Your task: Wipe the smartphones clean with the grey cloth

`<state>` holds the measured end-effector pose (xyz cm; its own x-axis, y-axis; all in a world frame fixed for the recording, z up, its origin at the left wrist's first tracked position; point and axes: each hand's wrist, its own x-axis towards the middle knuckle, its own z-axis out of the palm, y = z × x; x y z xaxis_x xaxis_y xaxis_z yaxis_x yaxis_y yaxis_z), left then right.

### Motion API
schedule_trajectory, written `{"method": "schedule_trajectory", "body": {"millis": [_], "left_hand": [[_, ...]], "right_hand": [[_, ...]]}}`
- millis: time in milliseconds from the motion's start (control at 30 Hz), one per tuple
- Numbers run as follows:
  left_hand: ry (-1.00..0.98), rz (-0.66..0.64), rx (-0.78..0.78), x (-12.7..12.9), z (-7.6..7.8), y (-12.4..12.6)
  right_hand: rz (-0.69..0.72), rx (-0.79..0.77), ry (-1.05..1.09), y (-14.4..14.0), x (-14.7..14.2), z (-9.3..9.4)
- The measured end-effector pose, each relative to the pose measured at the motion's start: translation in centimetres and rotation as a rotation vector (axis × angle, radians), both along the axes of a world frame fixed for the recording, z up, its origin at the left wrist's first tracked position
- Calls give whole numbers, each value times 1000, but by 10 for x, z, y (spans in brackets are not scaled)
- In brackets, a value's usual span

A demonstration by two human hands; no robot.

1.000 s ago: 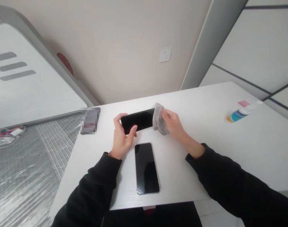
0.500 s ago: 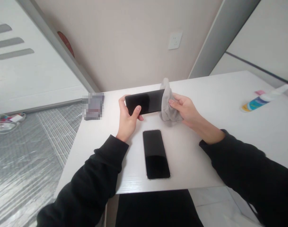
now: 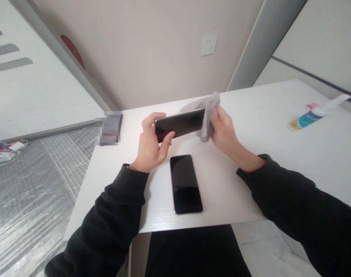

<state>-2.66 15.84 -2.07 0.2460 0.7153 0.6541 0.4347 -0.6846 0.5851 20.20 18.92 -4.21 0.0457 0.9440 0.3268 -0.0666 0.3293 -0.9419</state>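
Observation:
My left hand (image 3: 152, 144) grips one end of a black smartphone (image 3: 181, 124), thumb across the screen and fingers behind. The phone is held sideways above the table, its right end slightly raised. My right hand (image 3: 223, 129) pinches a grey cloth (image 3: 206, 123) that wraps round the phone's right end, covering it. Part of the cloth shows behind the phone's upper edge. Below my hands, a second smartphone (image 3: 187, 184) with a clear-edged case lies screen up on the white table (image 3: 227, 192).
A blue, white and yellow bottle (image 3: 309, 117) lies at the table's right, beside a small pink item (image 3: 312, 105). A blurred dark packet (image 3: 109, 129) rests at the left edge. The wall with a socket (image 3: 210, 44) stands behind the table.
My right hand has turned, and the cloth now wraps the phone's end and spreads behind it. The held phone tilts more, its right end higher. The view has shifted slightly.

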Motion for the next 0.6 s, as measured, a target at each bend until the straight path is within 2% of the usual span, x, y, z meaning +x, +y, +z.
{"method": "schedule_trajectory", "body": {"millis": [67,133,267,367,433,600], "left_hand": [[-68,32,-28,2,-1,-2],[-98,74,19,4,-5,-2],[-24,104,176,6,-9,-2],[50,99,232,8,-8,-1],[45,110,196,9,-6,-1],[-100,83,58,12,-4,2]], "right_hand": [[-18,121,-22,-4,-2,4],[-19,164,-73,-6,-3,6],[-42,72,-249,-8,-2,2],[-28,-6,-337,-6,0,-2],[-59,22,-377,-5,1,-2],[-80,256,-333,-6,2,5]]}}
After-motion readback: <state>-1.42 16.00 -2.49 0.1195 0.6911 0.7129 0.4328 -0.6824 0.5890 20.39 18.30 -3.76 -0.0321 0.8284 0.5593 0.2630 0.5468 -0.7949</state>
